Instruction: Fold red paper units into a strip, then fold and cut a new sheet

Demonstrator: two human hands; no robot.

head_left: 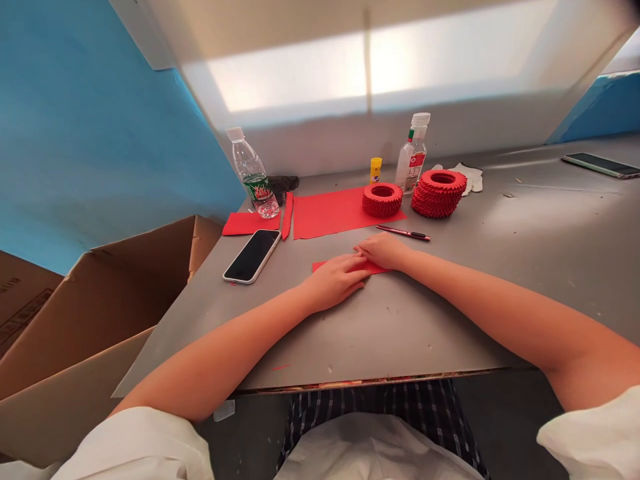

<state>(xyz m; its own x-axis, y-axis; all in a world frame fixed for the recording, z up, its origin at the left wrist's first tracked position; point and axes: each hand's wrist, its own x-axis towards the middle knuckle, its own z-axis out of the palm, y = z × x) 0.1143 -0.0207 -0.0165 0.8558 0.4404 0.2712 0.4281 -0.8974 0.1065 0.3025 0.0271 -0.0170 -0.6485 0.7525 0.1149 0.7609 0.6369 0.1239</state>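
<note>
A small red paper strip [320, 266] lies on the grey table [500, 267] in front of me. My left hand [334, 280] rests flat on it with fingers stretched out, pressing it down. My right hand [384, 251] lies beside it, fingers curled down onto the strip's right part, touching the left hand's fingertips. A larger red paper sheet [330, 212] lies just beyond, with a narrow red strip [287, 224] and another red piece [247, 223] to its left. Two red ring-shaped folded-paper pieces [383, 199] [439, 193] stand behind the sheet.
A red pen [403, 233] lies near my right hand. A phone [252, 256] lies at my left, a water bottle [254, 175] behind it. A glue stick [375, 169], a liquid bottle [413, 153], white gloves [470, 177] and a second phone [600, 165] stand farther back. Cardboard boxes [100, 300] are at left.
</note>
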